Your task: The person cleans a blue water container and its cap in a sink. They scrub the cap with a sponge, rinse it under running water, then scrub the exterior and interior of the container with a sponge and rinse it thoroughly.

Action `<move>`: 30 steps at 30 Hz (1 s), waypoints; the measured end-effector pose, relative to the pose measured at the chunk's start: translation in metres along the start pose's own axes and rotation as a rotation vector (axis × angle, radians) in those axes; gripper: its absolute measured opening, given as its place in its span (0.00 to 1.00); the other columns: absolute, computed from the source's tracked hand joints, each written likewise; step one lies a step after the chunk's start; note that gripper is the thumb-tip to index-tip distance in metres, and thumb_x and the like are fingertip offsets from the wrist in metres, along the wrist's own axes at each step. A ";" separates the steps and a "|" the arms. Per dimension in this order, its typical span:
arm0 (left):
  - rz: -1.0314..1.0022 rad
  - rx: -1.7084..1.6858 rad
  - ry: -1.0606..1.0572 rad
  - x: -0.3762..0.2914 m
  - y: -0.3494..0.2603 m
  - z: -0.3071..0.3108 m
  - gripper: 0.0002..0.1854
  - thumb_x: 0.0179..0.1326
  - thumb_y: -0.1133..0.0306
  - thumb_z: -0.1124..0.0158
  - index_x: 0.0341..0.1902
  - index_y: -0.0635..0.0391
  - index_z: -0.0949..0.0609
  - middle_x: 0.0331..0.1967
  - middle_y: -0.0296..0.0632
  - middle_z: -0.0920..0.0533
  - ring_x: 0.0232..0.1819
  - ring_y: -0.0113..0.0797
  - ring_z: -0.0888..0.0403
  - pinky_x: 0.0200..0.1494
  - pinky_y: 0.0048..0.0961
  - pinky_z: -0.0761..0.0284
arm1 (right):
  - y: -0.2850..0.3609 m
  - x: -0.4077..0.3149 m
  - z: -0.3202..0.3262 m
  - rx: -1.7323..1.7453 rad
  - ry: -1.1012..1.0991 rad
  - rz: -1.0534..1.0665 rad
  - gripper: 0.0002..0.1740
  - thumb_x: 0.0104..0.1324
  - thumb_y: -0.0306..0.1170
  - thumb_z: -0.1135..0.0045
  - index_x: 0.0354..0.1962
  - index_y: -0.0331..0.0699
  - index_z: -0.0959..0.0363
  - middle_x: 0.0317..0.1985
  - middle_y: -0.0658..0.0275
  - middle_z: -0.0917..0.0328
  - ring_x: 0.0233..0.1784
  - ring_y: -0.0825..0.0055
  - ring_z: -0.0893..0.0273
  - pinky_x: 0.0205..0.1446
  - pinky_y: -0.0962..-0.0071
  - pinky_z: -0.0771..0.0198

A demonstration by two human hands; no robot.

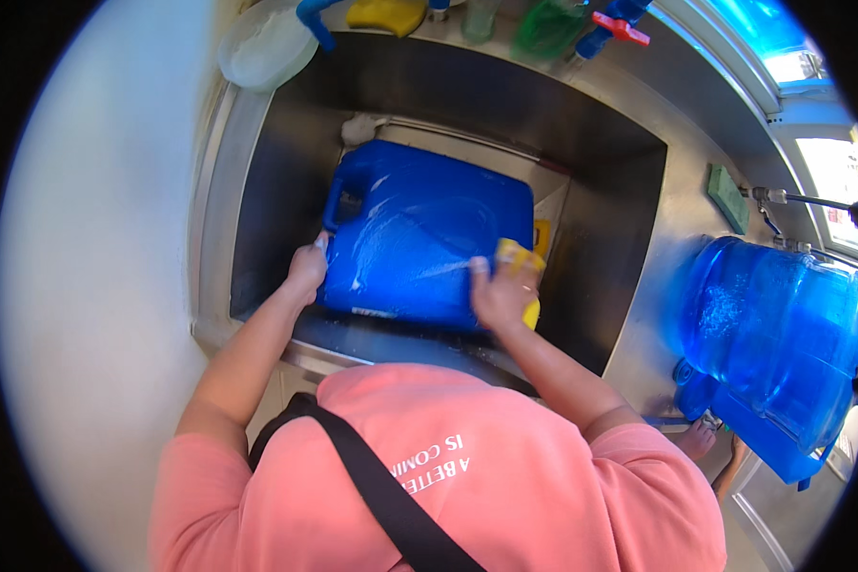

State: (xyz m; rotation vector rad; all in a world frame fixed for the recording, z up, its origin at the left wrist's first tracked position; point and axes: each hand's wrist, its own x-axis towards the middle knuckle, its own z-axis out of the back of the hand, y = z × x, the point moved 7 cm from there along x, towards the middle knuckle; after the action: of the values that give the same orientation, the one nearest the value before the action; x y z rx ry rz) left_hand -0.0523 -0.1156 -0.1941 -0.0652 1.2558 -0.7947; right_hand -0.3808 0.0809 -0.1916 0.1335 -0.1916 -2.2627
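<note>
A blue plastic jerrycan (pixel 429 229) with soap suds on its upper face lies on its side in a stainless steel sink (pixel 600 236). Its moulded handle points to the left. My left hand (pixel 307 272) grips the jerrycan's left edge, just below that handle; some fingers are hidden. On the right part of the jerrycan, my right hand (pixel 504 289) presses a yellow sponge (pixel 518 254), slightly blurred. A yellow object (pixel 541 237) shows beyond the jerrycan's right edge. White suds (pixel 358 129) cling near the sink's back left corner.
Along the back rim are a translucent white bowl (pixel 268 46), a yellow sponge (pixel 386 14), a green item (pixel 550 28) and a blue pipe with a red valve handle (pixel 620 28). At right are a green scouring pad (pixel 727 199), a large blue water bottle (pixel 772 336) and another person's hand (pixel 697 437).
</note>
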 end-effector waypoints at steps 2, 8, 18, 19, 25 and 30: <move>0.034 -0.044 0.023 -0.006 0.002 -0.006 0.30 0.74 0.47 0.52 0.56 0.67 0.22 0.46 0.50 0.18 0.47 0.37 0.22 0.54 0.36 0.29 | 0.101 -0.034 0.010 0.397 0.097 0.524 0.38 0.67 0.51 0.48 0.67 0.37 0.38 0.71 0.36 0.48 0.76 0.37 0.56 0.76 0.40 0.62; 0.106 -0.219 0.106 -0.018 -0.001 -0.011 0.30 0.73 0.45 0.51 0.56 0.64 0.23 0.49 0.51 0.19 0.51 0.41 0.22 0.57 0.38 0.28 | 0.252 0.034 0.031 0.874 0.347 0.860 0.30 0.62 0.35 0.50 0.60 0.28 0.32 0.67 0.39 0.38 0.74 0.45 0.46 0.77 0.49 0.56; -0.144 0.298 -0.005 0.020 0.001 -0.025 0.27 0.77 0.53 0.59 0.63 0.63 0.26 0.60 0.53 0.23 0.61 0.50 0.26 0.64 0.41 0.34 | 0.114 0.073 -0.011 -0.013 0.389 0.574 0.24 0.59 0.33 0.49 0.52 0.31 0.24 0.57 0.44 0.26 0.64 0.50 0.34 0.68 0.50 0.41; -0.155 0.257 -0.019 0.019 0.001 -0.026 0.26 0.77 0.54 0.59 0.64 0.62 0.26 0.61 0.53 0.24 0.63 0.51 0.27 0.65 0.40 0.35 | 0.129 0.058 -0.004 0.384 0.371 0.558 0.20 0.57 0.30 0.48 0.47 0.29 0.23 0.52 0.44 0.25 0.55 0.49 0.29 0.63 0.55 0.35; -0.112 0.293 -0.003 -0.003 -0.010 -0.033 0.26 0.77 0.54 0.60 0.69 0.57 0.31 0.65 0.52 0.27 0.66 0.45 0.30 0.66 0.36 0.37 | 0.008 0.115 0.050 0.266 0.162 -0.266 0.23 0.65 0.35 0.52 0.52 0.28 0.29 0.51 0.42 0.25 0.52 0.46 0.26 0.56 0.55 0.28; -0.096 0.085 0.134 -0.010 -0.010 -0.044 0.26 0.77 0.56 0.59 0.72 0.55 0.35 0.63 0.49 0.26 0.64 0.39 0.28 0.65 0.32 0.36 | 0.152 0.050 0.025 0.452 0.363 0.370 0.15 0.57 0.33 0.45 0.39 0.33 0.23 0.44 0.46 0.23 0.47 0.49 0.24 0.53 0.52 0.30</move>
State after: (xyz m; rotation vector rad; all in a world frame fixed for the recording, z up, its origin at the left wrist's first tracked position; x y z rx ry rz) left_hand -0.0958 -0.1009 -0.1964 -0.0034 1.3512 -0.9475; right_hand -0.3031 -0.0514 -0.1407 0.6833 -0.4878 -1.7603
